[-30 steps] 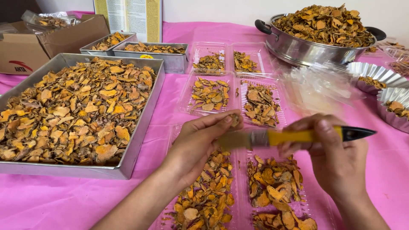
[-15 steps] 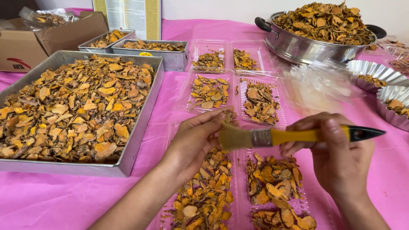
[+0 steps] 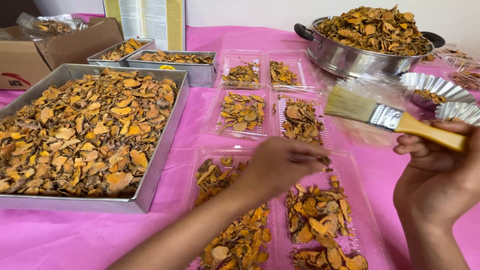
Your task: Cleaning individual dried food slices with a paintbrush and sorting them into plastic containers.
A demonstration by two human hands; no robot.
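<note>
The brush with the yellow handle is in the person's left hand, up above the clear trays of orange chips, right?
Not quite. The head view shows the brush in the right hand, not the left. The left hand is pinching a chip over the clear trays. The rest is right: the handle is yellow and the brush is up above the trays.

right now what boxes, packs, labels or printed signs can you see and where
Cardboard box: far left, brown, open flaps, red mark on its side.
Printed board: standing behind the small metal trays, yellow edges, white columns of text.
Clear plastic packs: centre of the pink cloth, ribbed, rectangular, holding orange-brown dried slices.
Yellow sticker: on the small steel tray's front rim.
</note>
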